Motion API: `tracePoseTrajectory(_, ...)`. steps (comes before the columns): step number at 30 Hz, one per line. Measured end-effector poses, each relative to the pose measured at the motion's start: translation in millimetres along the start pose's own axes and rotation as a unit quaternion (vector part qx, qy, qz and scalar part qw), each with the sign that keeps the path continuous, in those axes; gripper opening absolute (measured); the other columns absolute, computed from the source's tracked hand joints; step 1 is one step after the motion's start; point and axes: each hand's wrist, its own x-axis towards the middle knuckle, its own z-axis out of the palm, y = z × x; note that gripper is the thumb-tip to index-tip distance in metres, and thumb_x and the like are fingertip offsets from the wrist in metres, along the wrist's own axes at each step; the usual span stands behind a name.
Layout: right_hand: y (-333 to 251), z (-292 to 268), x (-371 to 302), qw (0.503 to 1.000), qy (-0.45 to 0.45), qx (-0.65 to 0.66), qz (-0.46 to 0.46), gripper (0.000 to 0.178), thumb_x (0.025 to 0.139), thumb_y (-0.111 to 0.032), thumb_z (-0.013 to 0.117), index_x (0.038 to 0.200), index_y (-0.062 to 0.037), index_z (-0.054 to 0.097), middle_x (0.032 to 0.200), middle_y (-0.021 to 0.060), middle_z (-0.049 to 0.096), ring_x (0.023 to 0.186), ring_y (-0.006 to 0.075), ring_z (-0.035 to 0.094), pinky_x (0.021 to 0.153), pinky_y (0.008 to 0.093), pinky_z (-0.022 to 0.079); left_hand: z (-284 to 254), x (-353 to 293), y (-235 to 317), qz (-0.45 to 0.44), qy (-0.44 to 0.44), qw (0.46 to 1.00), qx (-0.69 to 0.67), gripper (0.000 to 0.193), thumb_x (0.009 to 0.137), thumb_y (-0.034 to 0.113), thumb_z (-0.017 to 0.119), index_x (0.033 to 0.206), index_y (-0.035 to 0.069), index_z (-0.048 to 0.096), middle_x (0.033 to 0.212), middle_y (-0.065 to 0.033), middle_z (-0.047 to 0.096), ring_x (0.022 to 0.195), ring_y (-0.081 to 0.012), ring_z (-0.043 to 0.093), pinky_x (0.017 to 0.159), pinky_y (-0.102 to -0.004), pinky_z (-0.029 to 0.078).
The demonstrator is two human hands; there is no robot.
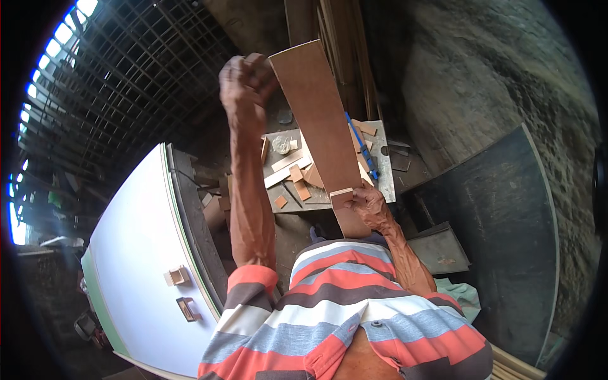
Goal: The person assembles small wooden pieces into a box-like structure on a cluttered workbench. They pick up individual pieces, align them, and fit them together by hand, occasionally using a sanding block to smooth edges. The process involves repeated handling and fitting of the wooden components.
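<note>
A long brown plywood strip [316, 107] stretches away from my body above the work table, its far end raised toward the upper middle. My right hand [372, 209] is closed at its near end, gripping a short plywood piece [345, 218] with a pale cut edge. How that piece meets the long strip is partly hidden by my fingers. My left hand [246, 79] is up beside the strip's far left corner. Its fingers look bent but are smeared by motion, and I cannot tell whether they touch the strip.
The low table [316, 206] bears several wood offcuts [301, 190], a clear plastic bag [280, 145] and a blue tool [364, 149]. Left stands a large white panel [145, 247] with two small wooden pieces. A dark board [500, 221] leans at the right near a rough wall [500, 76].
</note>
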Motion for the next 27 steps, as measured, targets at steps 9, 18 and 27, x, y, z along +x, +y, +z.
tracePoseTrajectory(9,-15,-21,-11,0.991,-0.053,0.093,0.086,0.026,0.078,-0.002,0.07,0.103,0.0016,0.065,0.107,0.0069,0.062,0.098,0.0185,0.061,0.086,0.0287,0.048,20,9,-53,-0.143,-0.209,0.967,0.02,0.038,0.088,0.016,0.066,0.122,0.001,0.056,0.11,-0.0103,0.065,0.092,-0.0188,0.066,0.079,-0.0349,0.054)
tracePoseTrajectory(18,-8,-26,-20,0.997,0.008,0.026,0.072,0.023,0.075,-0.011,0.076,0.091,0.0032,0.069,0.087,0.0033,0.058,0.08,0.0107,0.055,0.071,0.0259,0.043,83,54,-10,0.0,-0.411,0.768,0.491,0.033,0.084,0.014,0.062,0.115,0.002,0.063,0.108,-0.0083,0.067,0.083,-0.0147,0.063,0.076,-0.0302,0.053)
tracePoseTrajectory(27,-10,-24,-29,0.997,0.023,-0.034,0.07,0.022,0.075,-0.019,0.074,0.081,0.0019,0.07,0.083,0.0078,0.062,0.078,0.013,0.056,0.07,0.0292,0.045,117,51,-15,-0.005,-0.54,0.642,0.545,0.047,0.081,0.009,0.047,0.127,0.012,0.057,0.139,-0.0024,0.051,0.117,-0.0232,0.057,0.098,-0.0319,0.046)
